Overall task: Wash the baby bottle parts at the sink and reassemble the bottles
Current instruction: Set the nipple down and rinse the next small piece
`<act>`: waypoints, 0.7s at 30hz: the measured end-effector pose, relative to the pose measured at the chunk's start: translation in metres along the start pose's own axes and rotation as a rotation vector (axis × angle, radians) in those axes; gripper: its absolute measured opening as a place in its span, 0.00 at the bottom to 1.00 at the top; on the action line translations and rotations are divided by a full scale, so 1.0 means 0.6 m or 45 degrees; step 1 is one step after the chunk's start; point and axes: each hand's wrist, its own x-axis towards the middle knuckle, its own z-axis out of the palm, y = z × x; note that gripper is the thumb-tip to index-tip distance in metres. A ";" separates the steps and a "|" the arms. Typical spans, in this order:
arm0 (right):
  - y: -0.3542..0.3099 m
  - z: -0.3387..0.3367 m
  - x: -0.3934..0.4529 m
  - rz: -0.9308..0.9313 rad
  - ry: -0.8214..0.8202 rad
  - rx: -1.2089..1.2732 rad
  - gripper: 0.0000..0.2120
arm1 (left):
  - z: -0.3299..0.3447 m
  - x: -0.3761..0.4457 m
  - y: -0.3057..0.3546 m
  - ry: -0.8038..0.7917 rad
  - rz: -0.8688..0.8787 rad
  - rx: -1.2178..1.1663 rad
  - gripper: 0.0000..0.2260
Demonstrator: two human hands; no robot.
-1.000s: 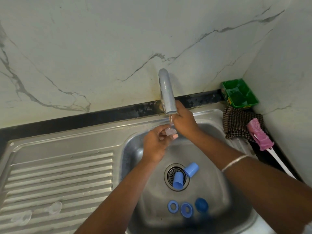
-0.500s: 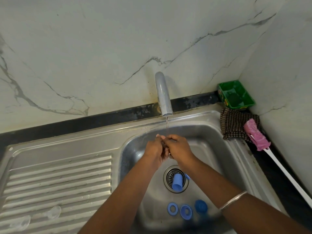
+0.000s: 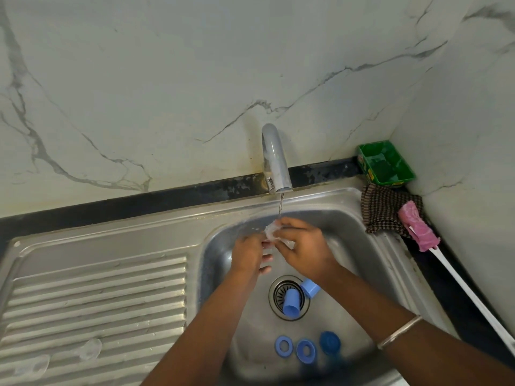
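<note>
both hands are working at the back of the sink (image 3: 348, 201) under the tap (image 3: 276, 160): the right hand (image 3: 303, 249) is pinching a clear teat (image 3: 271, 232) in the stream, while the left hand (image 3: 249, 256) is lying beside it, its grip impossible to judge. risk: the wet teat is likely slippery and could drop toward the drain (image 3: 281, 298), where two blue caps (image 3: 291, 302) are lying.

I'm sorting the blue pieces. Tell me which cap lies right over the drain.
The blue cap lying across the drain strainer; the other cap rests at its right edge.
</note>
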 end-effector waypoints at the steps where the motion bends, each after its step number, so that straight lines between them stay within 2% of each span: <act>1: 0.000 0.000 0.002 0.051 0.029 -0.002 0.10 | -0.002 -0.002 0.000 -0.024 -0.032 0.002 0.09; 3: -0.001 0.002 0.005 0.223 0.039 0.048 0.08 | -0.006 -0.005 0.003 -0.044 -0.070 -0.010 0.13; 7: -0.005 0.005 0.005 0.420 0.039 0.219 0.04 | -0.003 -0.010 0.009 -0.111 -0.039 -0.076 0.18; 9: -0.006 0.003 0.005 0.543 -0.003 0.299 0.06 | 0.002 -0.009 0.011 -0.160 -0.036 -0.147 0.17; 12: -0.009 0.002 0.006 0.612 -0.016 0.389 0.03 | 0.008 -0.004 0.019 -0.240 -0.032 -0.379 0.10; 14: -0.005 -0.005 0.009 0.681 -0.007 0.578 0.04 | 0.013 0.001 0.022 -0.251 0.012 -0.379 0.08; 16: -0.002 -0.020 0.020 0.785 0.047 0.781 0.04 | 0.018 0.006 0.021 -0.167 0.150 -0.199 0.11; 18: 0.011 -0.028 0.043 0.917 0.191 0.830 0.05 | 0.023 0.009 0.021 -0.069 0.403 0.097 0.16; 19: 0.019 -0.030 0.060 0.920 0.216 0.663 0.05 | 0.024 0.009 0.022 -0.054 0.512 0.229 0.16; 21: 0.028 -0.036 0.102 0.837 0.135 0.251 0.09 | 0.026 0.007 0.029 -0.021 0.641 0.433 0.17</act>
